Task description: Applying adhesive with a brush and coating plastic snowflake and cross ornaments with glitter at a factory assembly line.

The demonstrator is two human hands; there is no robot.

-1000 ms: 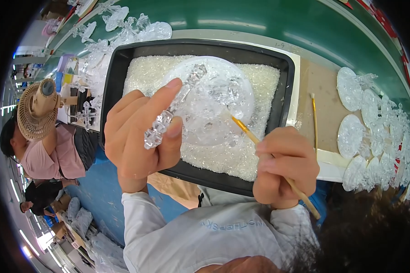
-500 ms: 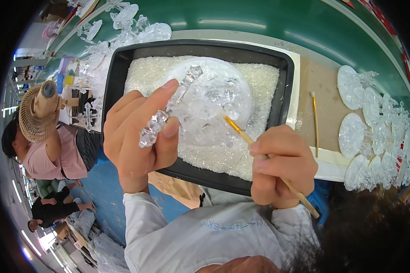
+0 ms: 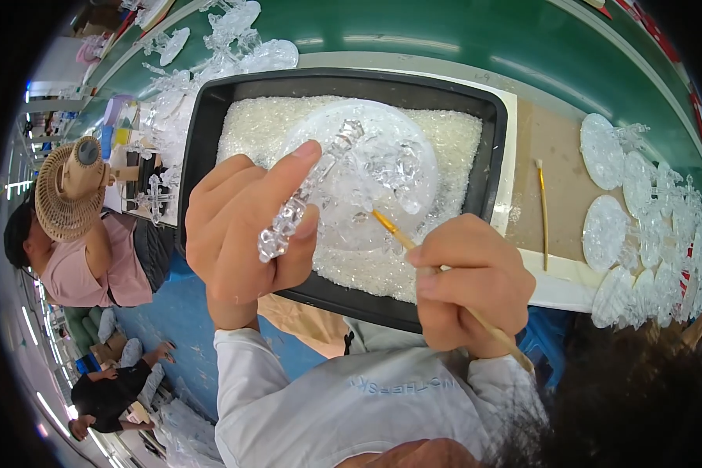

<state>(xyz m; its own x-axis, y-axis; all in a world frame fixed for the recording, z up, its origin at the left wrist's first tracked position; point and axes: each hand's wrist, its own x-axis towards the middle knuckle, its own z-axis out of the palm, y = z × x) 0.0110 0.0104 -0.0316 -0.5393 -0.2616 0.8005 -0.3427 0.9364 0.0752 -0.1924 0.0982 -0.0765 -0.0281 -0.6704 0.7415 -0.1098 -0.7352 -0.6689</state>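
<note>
My left hand is closed round the knobbly stem of a clear plastic ornament. Beyond it spreads a round, frosted disc, which looks joined to the stem and carries clear, faceted shapes. A thin paintbrush with a gold ferrule is pinched in my right hand. Its tip reaches the lower middle of the ornament; I cannot tell whether it touches. Under the disc, a black tray holds whitish, glittering granules.
Several clear ornaments with round discs stand at the right, and others at the back left. A second paintbrush lies on the brown board. At left, a person sits by a tan fan; another person is farther off.
The brush tip has shifted slightly left and down across the ornament, my right hand with it. My left hand and the stem appear a little farther right. The far person has moved.
</note>
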